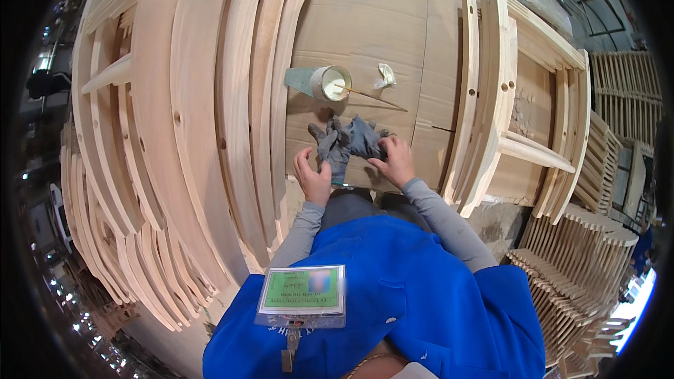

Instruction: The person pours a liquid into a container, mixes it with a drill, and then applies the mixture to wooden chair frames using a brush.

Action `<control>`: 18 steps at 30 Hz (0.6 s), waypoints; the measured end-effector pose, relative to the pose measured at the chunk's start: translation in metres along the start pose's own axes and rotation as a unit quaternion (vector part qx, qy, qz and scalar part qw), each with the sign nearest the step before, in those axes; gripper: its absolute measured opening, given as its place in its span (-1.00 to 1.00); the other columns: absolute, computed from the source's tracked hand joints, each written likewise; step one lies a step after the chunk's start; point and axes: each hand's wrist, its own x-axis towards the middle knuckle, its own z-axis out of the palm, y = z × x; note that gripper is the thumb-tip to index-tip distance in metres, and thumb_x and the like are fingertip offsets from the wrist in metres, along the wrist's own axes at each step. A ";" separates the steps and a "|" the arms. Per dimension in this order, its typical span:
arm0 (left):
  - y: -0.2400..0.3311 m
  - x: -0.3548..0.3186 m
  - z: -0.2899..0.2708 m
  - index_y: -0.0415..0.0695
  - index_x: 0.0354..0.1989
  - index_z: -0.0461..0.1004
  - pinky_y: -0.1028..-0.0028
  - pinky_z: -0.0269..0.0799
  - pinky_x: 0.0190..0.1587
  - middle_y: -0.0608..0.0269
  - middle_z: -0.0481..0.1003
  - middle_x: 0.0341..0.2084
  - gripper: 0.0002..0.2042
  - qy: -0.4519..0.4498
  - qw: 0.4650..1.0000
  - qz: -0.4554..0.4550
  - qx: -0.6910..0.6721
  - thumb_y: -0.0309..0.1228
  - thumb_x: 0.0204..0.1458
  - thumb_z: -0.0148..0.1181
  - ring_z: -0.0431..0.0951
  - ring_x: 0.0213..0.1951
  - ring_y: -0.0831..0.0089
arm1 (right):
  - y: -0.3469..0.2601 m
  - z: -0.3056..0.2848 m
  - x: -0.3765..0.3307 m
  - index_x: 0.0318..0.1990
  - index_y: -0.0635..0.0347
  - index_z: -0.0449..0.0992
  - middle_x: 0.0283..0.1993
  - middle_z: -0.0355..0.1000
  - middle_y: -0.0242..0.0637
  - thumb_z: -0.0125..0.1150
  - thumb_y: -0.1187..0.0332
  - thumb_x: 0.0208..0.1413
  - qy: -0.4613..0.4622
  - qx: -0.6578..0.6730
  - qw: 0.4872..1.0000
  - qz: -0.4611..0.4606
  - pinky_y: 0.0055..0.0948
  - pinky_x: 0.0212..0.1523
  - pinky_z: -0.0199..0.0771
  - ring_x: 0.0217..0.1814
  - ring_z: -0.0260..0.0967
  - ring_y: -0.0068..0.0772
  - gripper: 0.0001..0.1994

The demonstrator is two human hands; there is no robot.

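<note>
A pair of grey work gloves lies on the cardboard-covered table in front of me: the left glove (333, 146) has its dark, stained fingers pointing away, and the right glove (364, 139) is crumpled beside it. Close to the left glove's edge, my left hand (314, 177) is open, fingers loosely bent and apart. My right hand (397, 161) meets the right glove's outer edge with its fingertips; its thumb stands apart from the fingers. Beyond the gloves is a cup (330, 84) of whitish paste, with a thin stick (379, 101) leaning out over its rim.
Curved wooden frame parts (193, 98) stand in a row along my left. Another wooden frame (491, 98) sits at the right on the cardboard (365, 14). A small crumpled white piece (385, 76) lies right of the cup. Stacked wooden parts (579, 260) stand farther right.
</note>
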 end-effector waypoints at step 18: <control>0.091 0.052 0.099 -0.12 -0.33 0.48 0.33 0.30 -0.09 0.13 0.39 -0.18 -0.82 -0.388 0.788 0.342 0.334 -0.51 -0.17 0.07 0.34 -0.16 0.15 | 0.019 -0.124 -0.111 -0.22 0.28 0.43 -0.07 0.30 -0.07 0.07 0.59 -0.22 0.071 0.006 0.995 -0.063 -0.25 -0.01 0.24 0.01 0.21 -0.05 -0.71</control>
